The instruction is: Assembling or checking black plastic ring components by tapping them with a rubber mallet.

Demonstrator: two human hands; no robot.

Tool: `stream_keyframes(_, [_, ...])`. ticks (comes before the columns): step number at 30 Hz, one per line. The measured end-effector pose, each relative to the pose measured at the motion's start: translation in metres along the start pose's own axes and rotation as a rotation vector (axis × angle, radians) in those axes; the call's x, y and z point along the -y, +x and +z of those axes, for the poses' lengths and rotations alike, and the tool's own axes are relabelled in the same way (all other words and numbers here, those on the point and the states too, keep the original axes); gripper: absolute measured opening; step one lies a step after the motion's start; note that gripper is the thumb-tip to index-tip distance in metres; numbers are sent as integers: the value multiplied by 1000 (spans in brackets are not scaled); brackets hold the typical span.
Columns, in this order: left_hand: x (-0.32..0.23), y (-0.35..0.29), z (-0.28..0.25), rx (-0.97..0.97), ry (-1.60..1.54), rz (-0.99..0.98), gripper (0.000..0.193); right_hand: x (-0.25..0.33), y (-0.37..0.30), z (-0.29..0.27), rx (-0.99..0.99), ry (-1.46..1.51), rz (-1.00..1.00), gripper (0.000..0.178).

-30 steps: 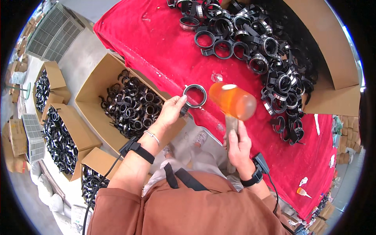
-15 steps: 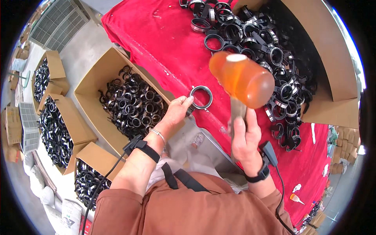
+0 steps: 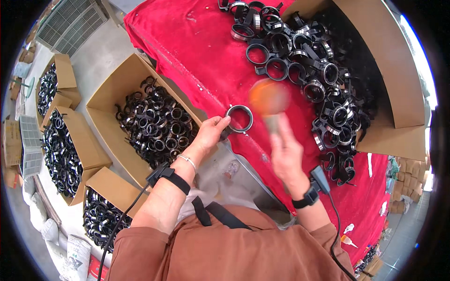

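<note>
My left hand is closed on the side of a black ring-shaped part with a silvery rim, pinching it between thumb and fingers. The ring lies near the edge of the red-covered table. My right hand is wrapped round the handle of a mallet with an orange, see-through head. The mallet head is smeared by motion and hovers up and to the right of the ring, apart from it in the picture.
Many similar black rings are heaped at the table's far right, spilling from a large cardboard box. On the floor to my left stands an open carton of rings, with several smaller filled boxes beyond. A small orange-and-white bottle lies at lower right.
The mallet head has swung left and away from me, closer to the ring, and my right hand has moved with it. My left hand still grips the ring in nearly the same place.
</note>
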State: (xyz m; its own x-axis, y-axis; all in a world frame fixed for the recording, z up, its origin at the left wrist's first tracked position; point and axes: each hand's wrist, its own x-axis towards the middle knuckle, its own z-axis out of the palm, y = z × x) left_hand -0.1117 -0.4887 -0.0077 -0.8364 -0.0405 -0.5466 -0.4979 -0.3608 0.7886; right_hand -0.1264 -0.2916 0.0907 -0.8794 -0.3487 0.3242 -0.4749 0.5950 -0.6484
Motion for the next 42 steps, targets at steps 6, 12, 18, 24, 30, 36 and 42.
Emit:
stream_keyframes(6, [-1,13,-2,23,157,1,27,-2,11,-23,220,-62,264,48])
stream_keyframes(12, [5,7,-4,-47,21,200,21,16,29,1,65,96,-57,47])
stream_keyframes(18, [11,1,6,-75,211,176,35,-1,14,0,373,143,461,46])
stream_keyframes(24, [17,9,-1,-85,226,133,37,-3,32,-9,366,83,342,43])
stream_keyframes(30, [2,8,-3,-49,69,14,31,31,66,-45,256,232,327,49])
stream_keyframes(36, [-2,7,-1,-129,214,95,37,5,64,-22,532,-93,321,47])
stream_keyframes(42, [-1,12,-6,-93,310,55,42,-13,65,-25,496,6,369,46])
